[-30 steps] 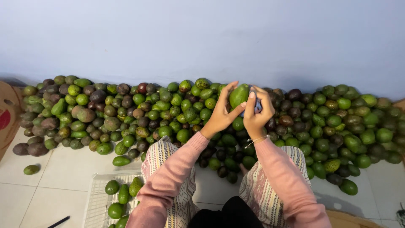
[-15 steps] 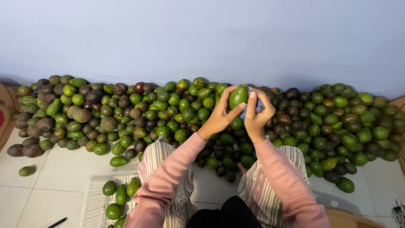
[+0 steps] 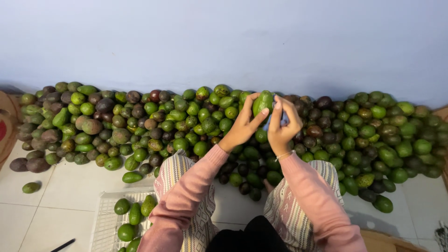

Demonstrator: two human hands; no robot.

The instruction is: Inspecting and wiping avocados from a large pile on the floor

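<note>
While I am sitting before the avocado pile (image 3: 140,126), my left hand (image 3: 242,127) and right hand (image 3: 283,126) are both grasping one green avocado (image 3: 262,101).

A long heap of green and dark avocados (image 3: 140,121) is spread across the frame's middle against a pale blue wall (image 3: 224,42) — a white wire tray (image 3: 105,219) is seen lower left, on white floor tiles (image 3: 60,186).

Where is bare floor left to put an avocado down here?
Bare tile lies left of the white crate, below the avocado pile, and at the lower right past the right knee. Between the knees it is crowded; the pile fills the wall side.
</note>
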